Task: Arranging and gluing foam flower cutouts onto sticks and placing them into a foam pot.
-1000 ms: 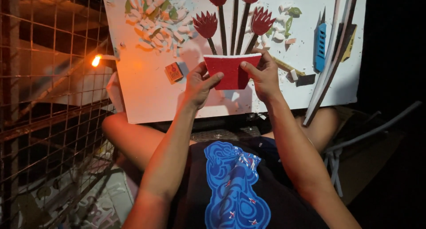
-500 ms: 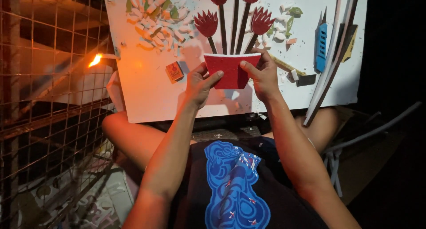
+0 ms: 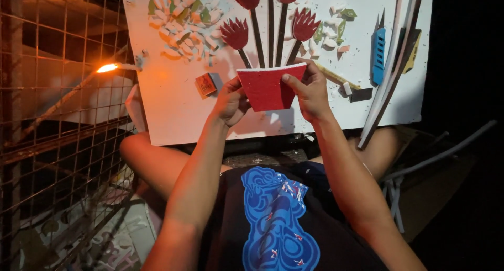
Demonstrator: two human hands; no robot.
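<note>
Both hands hold the red pot-shaped piece (image 3: 266,87) over the lower middle of the white board (image 3: 173,113), just under the dark stems (image 3: 270,27). The left hand (image 3: 231,100) has its fingers clamped on the piece's left edge; the right hand (image 3: 310,90) pinches the right edge, thumb on the face. Against the earlier frame, the piece sits tipped, its top edge lifted toward the camera rather than flat on the board. A small orange block (image 3: 206,84) lies just left of the left hand.
</note>
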